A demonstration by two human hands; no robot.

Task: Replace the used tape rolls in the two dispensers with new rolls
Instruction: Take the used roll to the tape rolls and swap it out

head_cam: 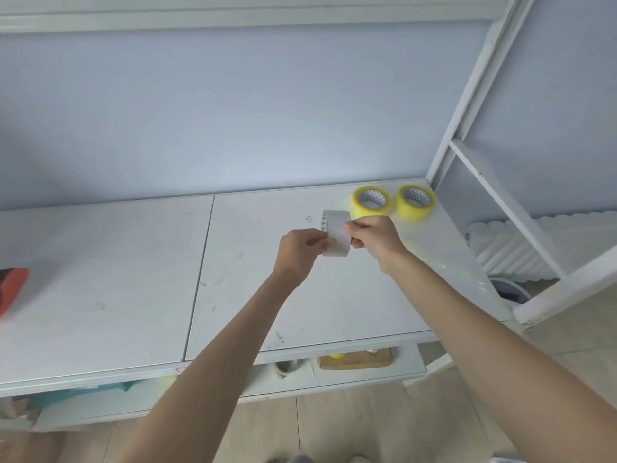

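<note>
Both hands on a bare tape core, new rolls waiting

Left hand (302, 250) + right hand (372, 237) pinch a pale, near-empty roll (338, 233) between them, held on edge above the white table (133, 279); fingers closed on it from each side. Looks like the used roll, already out of its dispenser, though that's a guess. Two yellow rolls (392, 202) lie flat just beyond the right hand, near the table's back edge. Red object (11, 287) far off to the left-hand side, maybe a dispenser, can't tell. Next: set the core down, then reach fwd w/ right hand for a yellow roll.
</note>
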